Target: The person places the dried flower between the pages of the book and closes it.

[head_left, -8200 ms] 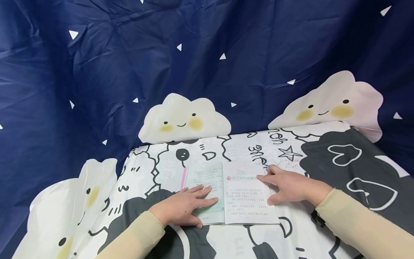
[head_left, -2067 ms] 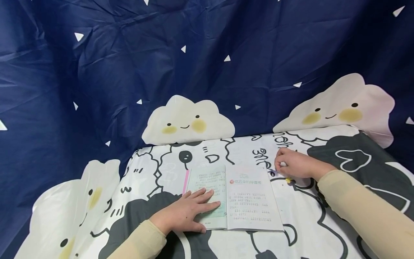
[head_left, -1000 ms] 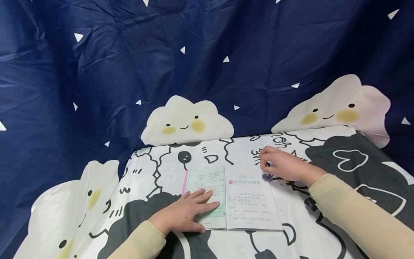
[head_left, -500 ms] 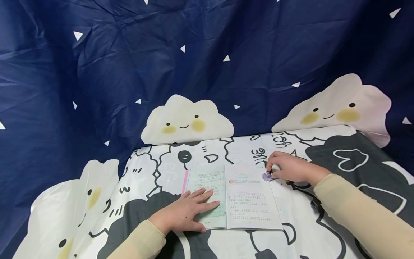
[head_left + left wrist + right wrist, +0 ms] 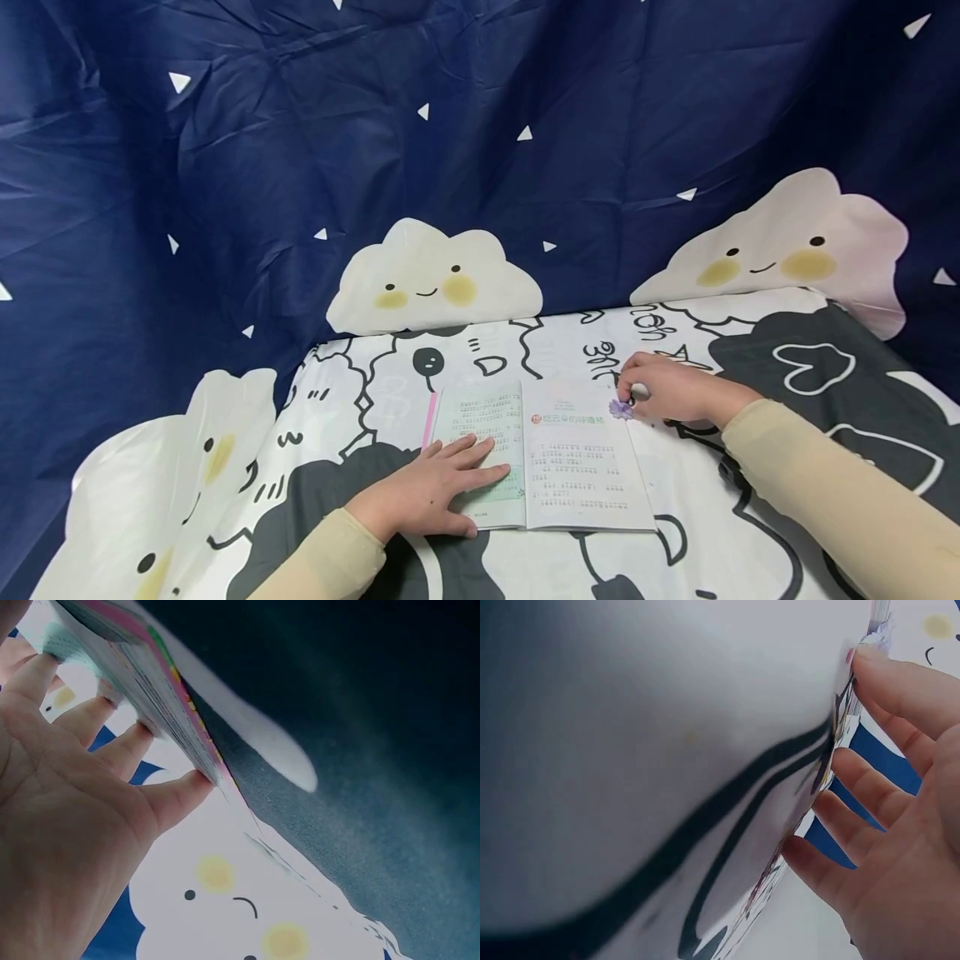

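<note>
An open book [image 5: 588, 487] with printed pages lies on the patterned sheet. My left hand [image 5: 423, 492] rests spread over its left page; in the left wrist view the fingertips [image 5: 201, 780] press along the book's edge [image 5: 161, 697]. At the upper right edge of the right page sits a small purple flower-shaped piece [image 5: 620, 408]. My right hand [image 5: 678, 392] pinches it from the right side, fingers curled. In the right wrist view the thumb and forefinger meet near the purple petals [image 5: 877, 637], while the other fingertips touch the sheet.
A pink strip [image 5: 430, 419] runs along the book's left edge. A small dark and yellow thing [image 5: 670, 422] shows under the right hand. The black-and-white sheet [image 5: 570, 350] ends at a dark blue curtain [image 5: 585, 125] with cloud shapes [image 5: 431, 275].
The right hand moved left to the book's upper right edge, then slightly back right. The purple flower piece now shows at the page edge. The left hand stays on the left page.
</note>
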`<state>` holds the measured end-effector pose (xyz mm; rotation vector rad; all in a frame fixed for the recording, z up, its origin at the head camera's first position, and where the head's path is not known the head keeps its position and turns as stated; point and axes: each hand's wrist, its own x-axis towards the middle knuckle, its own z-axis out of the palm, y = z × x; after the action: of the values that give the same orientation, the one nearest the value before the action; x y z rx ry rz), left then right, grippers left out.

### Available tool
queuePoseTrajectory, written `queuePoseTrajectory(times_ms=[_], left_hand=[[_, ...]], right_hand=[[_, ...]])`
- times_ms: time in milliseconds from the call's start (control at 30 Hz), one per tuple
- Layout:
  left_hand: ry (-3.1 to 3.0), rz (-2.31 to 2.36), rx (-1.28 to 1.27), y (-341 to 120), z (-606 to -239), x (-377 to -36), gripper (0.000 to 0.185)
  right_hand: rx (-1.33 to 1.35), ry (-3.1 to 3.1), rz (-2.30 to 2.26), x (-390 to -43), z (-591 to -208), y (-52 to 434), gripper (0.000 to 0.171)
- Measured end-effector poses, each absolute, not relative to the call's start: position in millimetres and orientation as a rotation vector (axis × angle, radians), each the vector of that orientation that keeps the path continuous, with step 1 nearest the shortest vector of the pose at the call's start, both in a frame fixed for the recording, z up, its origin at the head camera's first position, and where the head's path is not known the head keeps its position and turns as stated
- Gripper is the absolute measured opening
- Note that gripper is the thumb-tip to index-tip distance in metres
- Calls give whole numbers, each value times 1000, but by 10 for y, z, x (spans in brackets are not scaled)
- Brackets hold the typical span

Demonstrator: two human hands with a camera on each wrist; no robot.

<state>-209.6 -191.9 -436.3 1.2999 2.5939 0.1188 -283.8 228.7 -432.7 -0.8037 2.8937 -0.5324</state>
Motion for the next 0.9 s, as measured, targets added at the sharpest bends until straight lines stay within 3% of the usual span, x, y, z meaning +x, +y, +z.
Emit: queuePoseTrajectory(times_ms=[900], left_hand=[[2595, 115, 1292, -1930, -4382, -2092, 85]], right_hand=[[-1011, 2844, -670, -2773, -4199, 2019, 23]])
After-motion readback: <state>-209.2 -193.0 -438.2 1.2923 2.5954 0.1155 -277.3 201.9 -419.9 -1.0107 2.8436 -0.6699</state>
